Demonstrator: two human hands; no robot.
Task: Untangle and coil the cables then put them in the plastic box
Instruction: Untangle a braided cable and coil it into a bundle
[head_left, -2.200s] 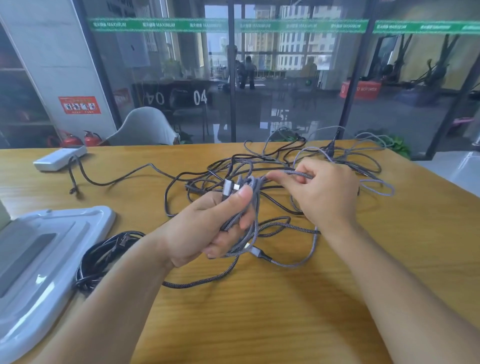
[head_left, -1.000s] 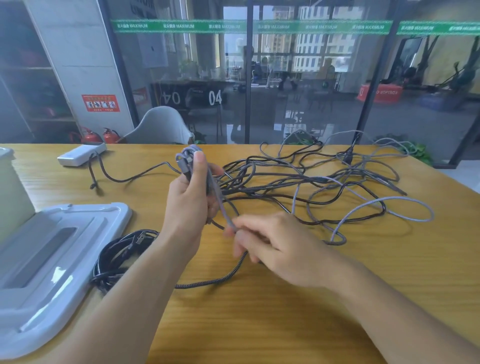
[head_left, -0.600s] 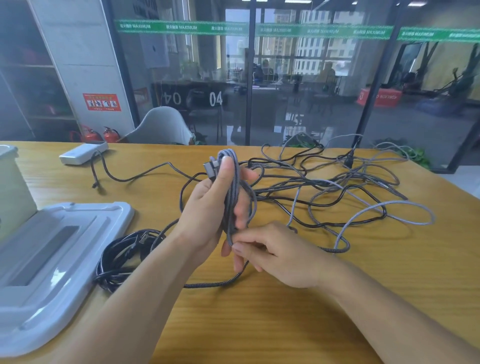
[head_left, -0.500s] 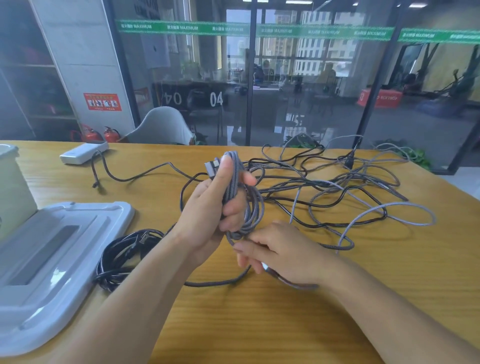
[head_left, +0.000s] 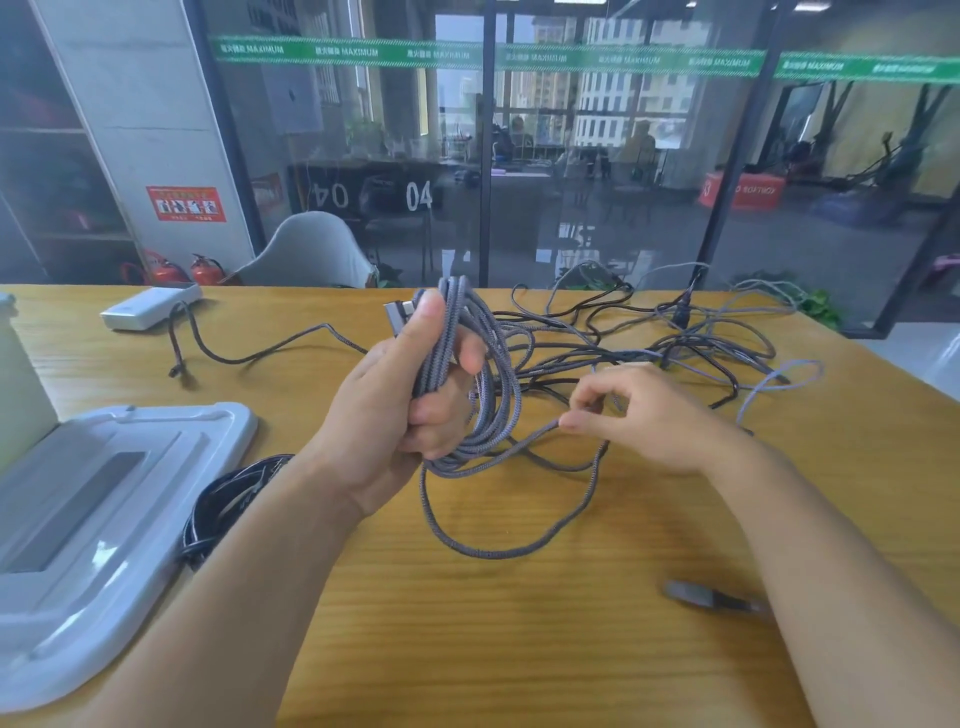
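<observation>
My left hand grips a coil of grey braided cable upright above the wooden table, thumb along the strands near its metal plug. My right hand pinches the loose run of the same cable just right of the coil. A slack loop of it droops onto the table, and its free plug end lies near my right forearm. Behind the hands lies a tangle of black and grey cables. The plastic box shows only as a pale wall at the left edge.
A white plastic lid lies flat at the left. A coiled black cable rests beside it. A white power brick with a dark cord sits at the far left. A glass wall and a grey chair stand beyond the table.
My left hand has gathered more loops into the coil. My right hand has moved right and up, drawing cable out; the free plug end now lies on the table by my right forearm.
</observation>
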